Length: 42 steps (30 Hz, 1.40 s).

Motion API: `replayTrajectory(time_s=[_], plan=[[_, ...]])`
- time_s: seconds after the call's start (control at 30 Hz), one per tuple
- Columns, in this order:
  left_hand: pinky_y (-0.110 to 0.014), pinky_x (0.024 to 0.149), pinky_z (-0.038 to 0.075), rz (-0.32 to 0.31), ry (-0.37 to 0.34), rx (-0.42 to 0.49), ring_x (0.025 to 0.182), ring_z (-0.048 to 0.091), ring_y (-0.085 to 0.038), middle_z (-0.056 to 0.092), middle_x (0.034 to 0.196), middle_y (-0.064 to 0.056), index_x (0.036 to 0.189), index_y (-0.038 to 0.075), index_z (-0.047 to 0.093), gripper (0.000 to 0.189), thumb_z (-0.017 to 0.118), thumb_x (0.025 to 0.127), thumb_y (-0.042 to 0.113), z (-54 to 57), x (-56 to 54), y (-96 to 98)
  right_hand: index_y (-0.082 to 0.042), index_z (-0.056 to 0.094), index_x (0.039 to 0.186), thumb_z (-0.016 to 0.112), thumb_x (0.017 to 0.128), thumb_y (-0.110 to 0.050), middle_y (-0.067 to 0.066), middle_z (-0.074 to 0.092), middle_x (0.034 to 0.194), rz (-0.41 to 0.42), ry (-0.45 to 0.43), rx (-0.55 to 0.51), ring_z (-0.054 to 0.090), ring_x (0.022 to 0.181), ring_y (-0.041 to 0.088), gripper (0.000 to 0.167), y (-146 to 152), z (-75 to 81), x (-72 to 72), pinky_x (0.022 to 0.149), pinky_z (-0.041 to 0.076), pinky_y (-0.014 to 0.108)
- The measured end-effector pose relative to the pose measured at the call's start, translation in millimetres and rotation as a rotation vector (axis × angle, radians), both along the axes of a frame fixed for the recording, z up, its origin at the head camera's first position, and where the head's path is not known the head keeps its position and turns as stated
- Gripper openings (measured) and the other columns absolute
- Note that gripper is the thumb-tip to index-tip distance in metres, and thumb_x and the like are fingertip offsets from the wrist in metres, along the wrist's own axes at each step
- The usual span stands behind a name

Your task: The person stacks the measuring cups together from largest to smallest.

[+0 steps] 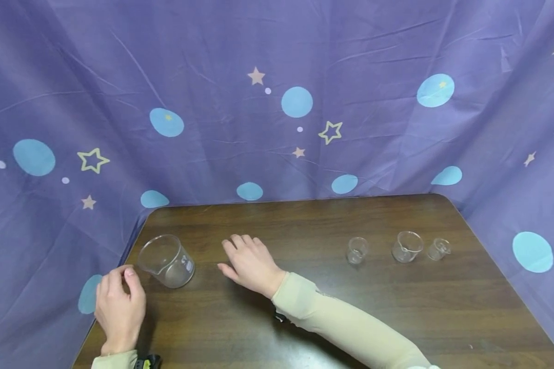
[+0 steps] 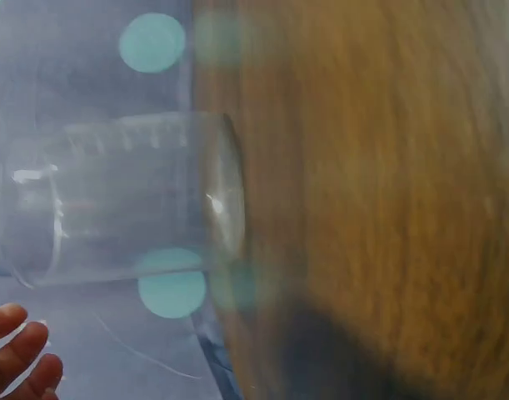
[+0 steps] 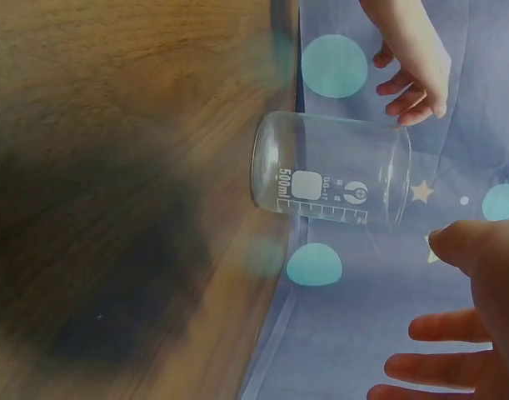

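A large clear glass beaker [image 1: 168, 264] stands upright at the left of the table, and its 500 ml marking [image 3: 285, 185] shows in the right wrist view. Just left of its spout is my left hand [image 1: 120, 302], fingers loosely bent and holding nothing. My right hand [image 1: 251, 264] hovers over the table to the right of the beaker, its fingers relaxed and slightly spread with nothing in them. In the left wrist view only a few left fingertips [image 2: 29, 354] show, beside the beaker's rim.
Three smaller glass beakers stand in a row on the right: one on the left of the row [image 1: 357, 251], a wider middle one [image 1: 407, 248] and a small one [image 1: 439, 249]. A purple curtain [image 1: 212, 102] with stars and blue dots surrounds the brown wooden table [image 1: 268, 338].
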<state>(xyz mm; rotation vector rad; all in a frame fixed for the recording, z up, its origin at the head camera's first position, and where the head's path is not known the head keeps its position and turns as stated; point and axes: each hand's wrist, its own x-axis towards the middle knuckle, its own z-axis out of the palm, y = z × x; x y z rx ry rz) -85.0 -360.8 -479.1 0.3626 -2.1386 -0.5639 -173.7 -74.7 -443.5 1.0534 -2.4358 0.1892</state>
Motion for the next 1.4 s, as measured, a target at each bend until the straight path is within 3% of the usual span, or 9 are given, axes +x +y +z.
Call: replayTrajectory(time_s=[0.2,0.4,0.5,0.57,0.73,0.8,0.87,1.2,1.4], plan=[[-0.067,0.077,0.035,0.016,-0.095,0.088,0.099,0.053,-0.054,0.066,0.109,-0.031,0.115,-0.002,0.068,0.038,0.042,0.108,0.024,-3.9,-3.3,-10.3,-0.015,0.067,0.128,0.061,0.1,-0.055,0.0,0.071,0.115,0.018,0.052,0.001,0.068,0.095,0.017,0.05,-19.5,-0.7,-5.7,0.073,0.056,0.03],[-0.061,0.086,0.038,-0.05,-0.126,0.174,0.106,0.057,-0.052,0.067,0.108,-0.03,0.114,-0.006,0.069,0.04,0.038,0.11,0.02,-11.7,-10.4,-19.3,-0.016,0.069,0.123,0.062,0.099,-0.057,-0.004,0.072,0.105,0.007,0.091,0.019,0.067,0.088,0.014,0.048,-38.9,-4.6,-15.0,0.069,0.054,0.026],[-0.05,0.089,0.041,-0.075,-0.142,0.203,0.106,0.06,-0.043,0.069,0.109,-0.027,0.114,-0.006,0.07,0.041,0.038,0.11,0.019,-14.8,-15.1,-22.5,-0.017,0.069,0.12,0.061,0.098,-0.06,-0.006,0.072,0.103,0.001,0.08,0.031,0.067,0.088,0.014,0.048,-47.6,-5.3,-18.6,0.069,0.054,0.026],[-0.035,0.088,0.043,-0.086,-0.148,0.237,0.101,0.063,-0.025,0.07,0.109,-0.025,0.115,-0.006,0.071,0.042,0.037,0.111,0.019,-15.3,-17.4,-25.2,-0.018,0.069,0.12,0.06,0.098,-0.062,-0.007,0.072,0.103,0.005,0.067,0.041,0.068,0.089,0.013,0.049,-54.1,-5.6,-20.0,0.07,0.055,0.025],[-0.009,0.077,0.035,-0.111,-0.2,0.323,0.086,0.051,0.015,0.067,0.095,0.021,0.12,-0.001,0.072,0.046,0.035,0.113,0.026,-11.6,-20.8,-31.6,-0.019,0.068,0.116,0.058,0.098,-0.067,-0.009,0.072,0.097,0.024,0.039,0.051,0.067,0.086,0.011,0.052,-70.9,-3.7,-21.5,0.069,0.054,0.023],[-0.006,0.076,0.037,-0.151,-0.226,0.337,0.085,0.052,0.017,0.056,0.092,0.037,0.123,0.0,0.071,0.046,0.034,0.114,0.026,-10.2,-22.1,-32.3,-0.019,0.067,0.115,0.058,0.097,-0.068,-0.01,0.071,0.093,0.027,0.036,0.052,0.067,0.084,0.01,0.053,-76.6,-2.7,-21.6,0.067,0.054,0.022],[-0.004,0.074,0.04,-0.194,-0.252,0.335,0.086,0.054,0.016,0.052,0.091,0.042,0.125,0.0,0.07,0.046,0.032,0.114,0.024,-10.5,-23.4,-32.2,-0.019,0.067,0.116,0.058,0.096,-0.069,-0.011,0.071,0.092,0.025,0.031,0.059,0.067,0.083,0.01,0.055,-81.4,-2.6,-21.7,0.066,0.054,0.021],[-0.007,0.072,0.048,-0.251,-0.272,0.375,0.088,0.055,0.012,0.063,0.099,0.026,0.131,-0.002,0.067,0.047,0.029,0.114,0.02,-16.0,-27.9,-30.5,-0.019,0.063,0.127,0.063,0.094,-0.069,-0.01,0.073,0.106,0.036,-0.167,0.086,0.068,0.093,0.008,0.06,-100.7,-1.2,-23.4,0.071,0.054,0.021],[-0.007,0.075,0.047,-0.251,-0.259,0.368,0.093,0.056,0.015,0.072,0.115,-0.007,0.13,-0.001,0.067,0.045,0.032,0.114,0.021,-17.1,-31.9,-26.5,-0.02,0.063,0.126,0.066,0.094,-0.065,-0.012,0.072,0.104,0.059,-0.264,0.073,0.069,0.093,0.007,0.055,-106.8,-2.4,-26.2,0.072,0.055,0.021]])
